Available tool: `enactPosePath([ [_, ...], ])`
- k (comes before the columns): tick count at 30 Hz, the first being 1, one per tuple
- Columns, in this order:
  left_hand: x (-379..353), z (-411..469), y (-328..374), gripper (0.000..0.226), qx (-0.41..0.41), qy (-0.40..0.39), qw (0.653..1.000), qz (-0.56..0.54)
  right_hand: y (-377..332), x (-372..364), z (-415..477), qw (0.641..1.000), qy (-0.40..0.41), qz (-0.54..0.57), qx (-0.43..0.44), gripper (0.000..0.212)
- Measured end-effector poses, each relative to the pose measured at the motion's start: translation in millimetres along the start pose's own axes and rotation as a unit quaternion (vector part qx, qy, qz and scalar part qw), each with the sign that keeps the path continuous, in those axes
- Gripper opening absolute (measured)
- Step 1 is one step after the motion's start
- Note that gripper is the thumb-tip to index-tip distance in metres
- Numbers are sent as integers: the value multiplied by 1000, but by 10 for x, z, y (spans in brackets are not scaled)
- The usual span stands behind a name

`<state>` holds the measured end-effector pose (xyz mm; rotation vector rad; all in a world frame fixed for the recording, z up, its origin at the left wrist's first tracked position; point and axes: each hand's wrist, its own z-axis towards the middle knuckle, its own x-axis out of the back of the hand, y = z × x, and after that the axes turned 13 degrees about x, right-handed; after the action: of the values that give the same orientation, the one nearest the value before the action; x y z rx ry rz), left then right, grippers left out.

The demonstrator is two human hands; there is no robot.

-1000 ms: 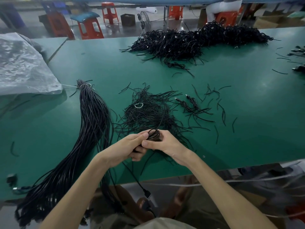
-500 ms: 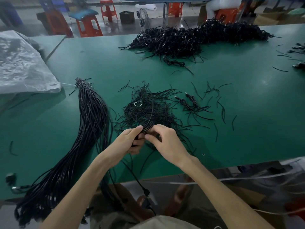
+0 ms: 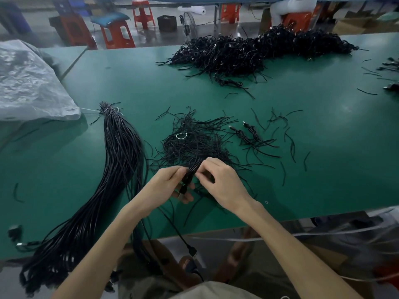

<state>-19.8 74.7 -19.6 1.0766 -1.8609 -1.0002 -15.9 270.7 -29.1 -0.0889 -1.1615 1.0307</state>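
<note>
My left hand [image 3: 167,187] grips a folded black cable coil [image 3: 191,173] above the green table [image 3: 323,160], near its front edge. My right hand [image 3: 220,180] pinches the coil's upper part with thumb and fingertips. One end of this cable hangs off the table edge and ends in a plug [image 3: 192,251]. Just beyond my hands lies a loose pile of short black ties [image 3: 194,143] with a small white ring [image 3: 181,136] on it. A long tied bundle of black cables [image 3: 116,165] runs from mid-table down off the front-left edge.
A big heap of coiled black cables [image 3: 259,52] lies at the table's far side. Two coiled cables [image 3: 248,134] and scattered ties sit right of the pile. A crumpled plastic sheet [image 3: 28,83] covers the far left. Red stools [image 3: 116,34] stand behind the table.
My hands moved slightly away from me toward the tie pile. The coil, held low and flat before, now stands more upright between my fingers, with my right hand pinching its top.
</note>
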Motion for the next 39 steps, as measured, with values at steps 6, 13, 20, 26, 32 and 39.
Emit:
enactPosePath([
  [6,91,34,-10,72,-165,84,973,141,-101,72,38,992,47,113,-11,13],
  [13,160,25,213,58,-338,134,859,360,-136,169,109,980,63,190,-7,13],
  [20,94,-40,355,21,-240,188,876,373,-119,162,160,986,92,137,-9,6],
  [26,-47,121,405,39,-45,149,966,204,-51,91,183,984,89,-113,101,14],
  [32,45,55,459,29,9,-23,997,69,9,69,50,971,66,-181,142,12],
  [39,291,-109,421,49,-119,-147,980,54,-50,158,82,986,83,-91,111,13],
])
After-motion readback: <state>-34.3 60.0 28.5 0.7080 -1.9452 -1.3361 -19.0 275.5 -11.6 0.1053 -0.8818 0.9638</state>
